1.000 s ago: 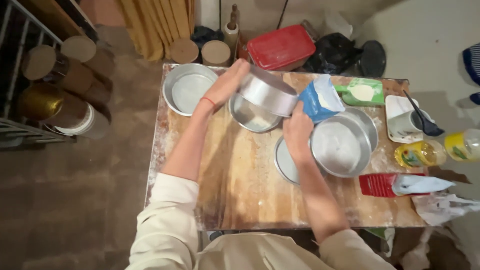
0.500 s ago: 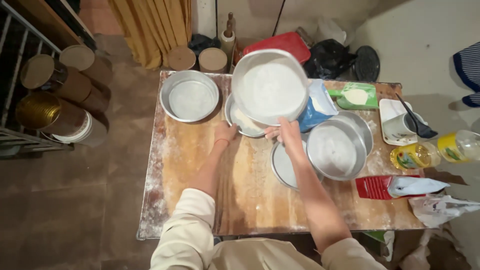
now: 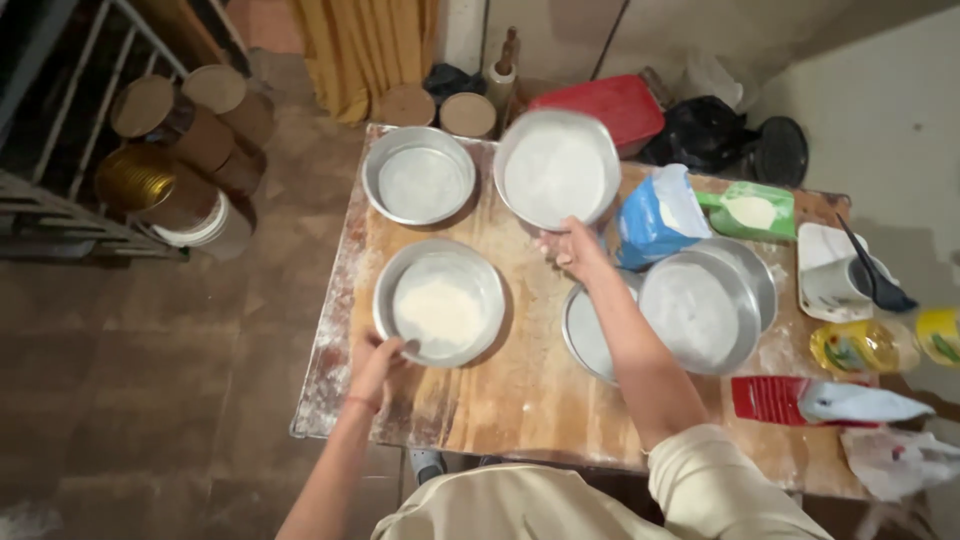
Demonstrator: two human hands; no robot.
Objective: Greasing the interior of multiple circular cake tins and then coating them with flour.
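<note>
On a floury wooden table [image 3: 520, 400], two hands work with round metal pans.

The left hand [image 3: 378, 362] grips the near rim of a pan holding flour [image 3: 440, 302], which sits flat on the table's left side. The right hand [image 3: 572, 248] holds a second, flour-dusted pan [image 3: 556, 168] by its lower edge, tilted up above the boards. An empty pan [image 3: 418, 174] lies behind, stacked pans [image 3: 700, 305] to the right, just beside a blue flour bag [image 3: 655, 215].

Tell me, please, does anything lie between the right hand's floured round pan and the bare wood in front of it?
Nothing visible does. The right hand grips the tilted floured pan by its near rim, and the wood just below is bare, with the flour-filled pan to one side and the stacked pans to the other.
</note>
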